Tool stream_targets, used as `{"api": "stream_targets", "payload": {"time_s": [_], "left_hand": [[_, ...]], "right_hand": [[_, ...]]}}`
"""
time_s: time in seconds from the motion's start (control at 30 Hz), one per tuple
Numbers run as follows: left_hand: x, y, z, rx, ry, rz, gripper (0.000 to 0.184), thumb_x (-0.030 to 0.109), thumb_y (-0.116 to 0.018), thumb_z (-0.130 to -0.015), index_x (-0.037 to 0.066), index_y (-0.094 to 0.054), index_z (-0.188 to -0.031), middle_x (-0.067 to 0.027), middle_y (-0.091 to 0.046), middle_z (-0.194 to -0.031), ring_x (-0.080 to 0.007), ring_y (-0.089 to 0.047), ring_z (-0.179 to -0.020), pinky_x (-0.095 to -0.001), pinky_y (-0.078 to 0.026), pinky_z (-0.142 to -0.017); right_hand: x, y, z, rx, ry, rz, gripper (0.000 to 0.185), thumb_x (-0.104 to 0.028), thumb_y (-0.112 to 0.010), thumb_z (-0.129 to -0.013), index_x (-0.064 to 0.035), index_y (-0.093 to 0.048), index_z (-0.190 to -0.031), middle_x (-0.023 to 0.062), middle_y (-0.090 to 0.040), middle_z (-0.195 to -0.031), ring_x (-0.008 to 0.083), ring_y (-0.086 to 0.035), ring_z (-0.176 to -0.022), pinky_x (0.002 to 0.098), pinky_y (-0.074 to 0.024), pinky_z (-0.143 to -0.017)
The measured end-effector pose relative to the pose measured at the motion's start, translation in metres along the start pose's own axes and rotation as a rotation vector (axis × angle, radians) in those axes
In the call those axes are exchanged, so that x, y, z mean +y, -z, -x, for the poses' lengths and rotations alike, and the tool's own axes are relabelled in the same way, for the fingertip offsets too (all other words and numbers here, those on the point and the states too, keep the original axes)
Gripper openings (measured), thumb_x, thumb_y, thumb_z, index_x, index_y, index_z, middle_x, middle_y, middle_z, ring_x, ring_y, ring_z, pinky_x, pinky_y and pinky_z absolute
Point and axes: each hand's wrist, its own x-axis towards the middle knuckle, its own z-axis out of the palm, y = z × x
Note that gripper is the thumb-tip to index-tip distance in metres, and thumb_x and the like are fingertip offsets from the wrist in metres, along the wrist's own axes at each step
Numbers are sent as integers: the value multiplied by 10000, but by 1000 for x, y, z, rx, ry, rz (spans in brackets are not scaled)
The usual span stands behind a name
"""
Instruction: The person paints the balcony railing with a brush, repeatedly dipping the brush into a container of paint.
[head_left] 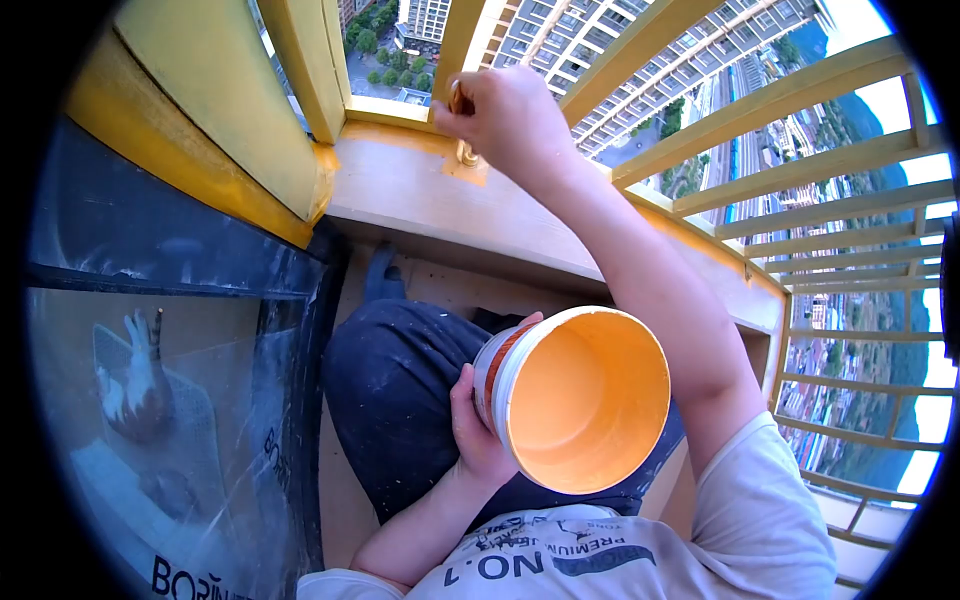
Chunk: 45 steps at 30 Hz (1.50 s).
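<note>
My left hand point(478, 428) is wrapped round the side of a paint bucket point(497, 370), holding it tilted over my lap with its mouth facing me. Yellow-orange paint point(565, 395) lies in the bucket and coats its inner wall. Up at the railing, my right hand point(505, 115) is closed on a small paintbrush point(457, 98), most of which the fingers hide. That hand is right beside a yellow railing post point(455, 50). Below it, a yellow-orange patch point(465, 175) marks the pale ledge point(400, 190).
Yellow railing bars point(790, 150) run along the front and right, with tall buildings and streets far below. To the left stand a yellow frame point(200, 130) and a dark-framed glass pane point(150, 400) with printed lettering. My bent knee point(400, 370) is under the ledge.
</note>
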Motion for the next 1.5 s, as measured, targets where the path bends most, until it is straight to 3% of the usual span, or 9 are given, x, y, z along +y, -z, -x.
{"api": "stream_targets", "payload": {"time_s": [0.13, 0.3, 0.37, 0.77, 0.97, 1.1, 1.2, 1.4, 1.5], "left_hand": [[0, -2, -1, 21, -13, 11, 833, 625, -328, -1008, 59, -298, -1617, -143, -412, -1614, -290, -401, -1500, -460, -322, -1231], [1, -7, -1, 24, -3, 7, 833, 629, -332, -999, 69, -298, -1615, -146, -406, -1615, -306, -395, -1502, -471, -311, -1239], [1, -7, 1, 18, 21, 34, 835, 629, -332, -997, 74, -290, -1619, -147, -398, -1620, -307, -389, -1505, -476, -309, -1241], [-2, 0, 0, 33, 9, 29, 842, 637, -347, -999, 67, -300, -1617, -150, -413, -1611, -306, -409, -1494, -479, -333, -1226], [1, -4, 0, 52, 23, 25, 843, 641, -351, -999, 74, -300, -1620, -150, -411, -1614, -307, -408, -1495, -484, -331, -1227], [0, -4, 0, 29, 17, 26, 843, 642, -354, -997, 76, -299, -1620, -149, -411, -1615, -309, -407, -1496, -487, -329, -1228], [0, -5, -1, 17, 27, 63, 847, 643, -355, -996, 75, -295, -1622, -150, -409, -1616, -310, -406, -1496, -488, -328, -1229], [1, -5, 0, 24, 22, 2, 850, 645, -344, -999, 69, -293, -1623, -146, -407, -1619, -311, -406, -1495, -489, -326, -1230], [1, -3, -1, 35, 17, -18, 842, 641, -334, -1003, 71, -298, -1621, -144, -409, -1619, -307, -407, -1495, -486, -327, -1229]], "right_hand": [[-2, 15, -1, -134, -169, -108, 273, -226, -739, -904, 0, -734, -751, 135, -696, -652, 252, -708, -589, 333, -585, -635], [5, 15, 6, -148, -48, -17, 251, -221, -729, -920, -24, -731, -764, 117, -709, -672, 228, -716, -617, 352, -584, -642], [2, 25, 3, -174, -221, -100, 227, -224, -742, -899, -24, -749, -792, 147, -714, -729, 297, -712, -667, 385, -599, -719], [5, 34, 32, -189, -89, 23, 187, -205, -693, -965, -38, -724, -886, 161, -710, -743, 333, -715, -709, 423, -587, -707], [8, 41, 43, -191, -50, 3, 183, -205, -695, -969, -40, -731, -899, 158, -708, -723, 327, -720, -700, 416, -586, -695], [6, 50, 44, -96, -218, -153, 152, -181, -740, -959, -38, -767, -1002, 153, -775, -875, 286, -761, -755, 368, -607, -744], [10, 40, 43, -269, -137, -82, 162, -179, -737, -954, -41, -778, -1027, 148, -773, -898, 291, -758, -808, 372, -606, -775], [13, 40, 36, -255, -19, -137, 146, -160, -732, -943, -49, -800, -1009, 146, -770, -897, 291, -751, -826, 377, -605, -789], [14, 47, 34, -356, -122, 24, 142, -133, -725, -940, -49, -804, -1022, 141, -771, -902, 285, -749, -826, 377, -604, -788]]}}
